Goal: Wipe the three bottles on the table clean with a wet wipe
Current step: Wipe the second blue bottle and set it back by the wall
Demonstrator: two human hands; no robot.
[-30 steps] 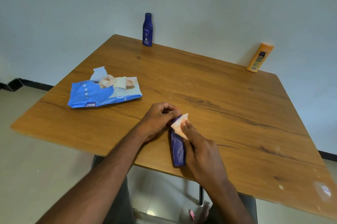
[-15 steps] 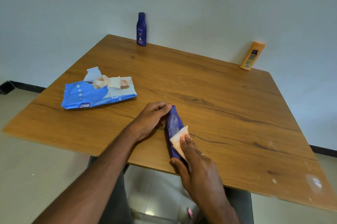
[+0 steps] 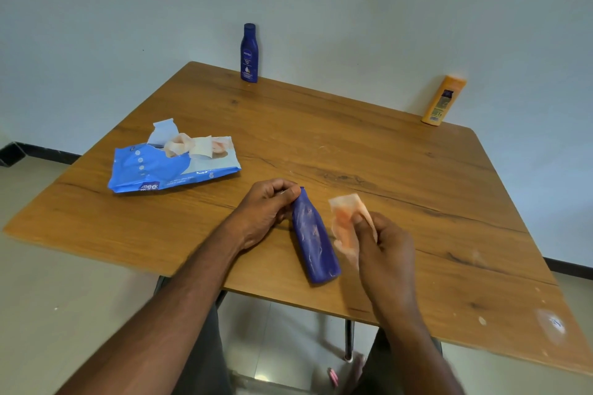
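While the left hand (image 3: 268, 211) pins the cap end of the lying bottle (image 3: 315, 237) at lower centre of the frame, fingers curled round the neck, the right hand (image 3: 383, 250) holds the wet wipe (image 3: 348, 221) just right of it — pinched between thumb and fingers, wipe crumpled and off the surface. That dark blue bottle lies flat on the table (image 3: 385, 169), base toward the near edge, streaks visible on its upper side. 2 more wait upright along the far edge: the tall blue bottle (image 3: 249, 54) at upper centre, the orange bottle (image 3: 443, 100) at upper right, which leans toward the wall — whether it touches I can't tell. Wipes pack (image 3: 173, 166) sits open at centre left, a wipe poking out. Handling guess: plastic lotion bottles, light, walls probably give a bit under squeeze, and smooth — slippery once damp. A round body lying down wants to roll, so anchor at the neck or cap where the diameter is small, then wipe along the length. Wipe is limp and thin, so bunch it under the fingertips rather than dragging a loose corner. Progress looks like bottle 1 of 3, not finished. Both standing bottles look easy to tip — grab mid-body, not the top.
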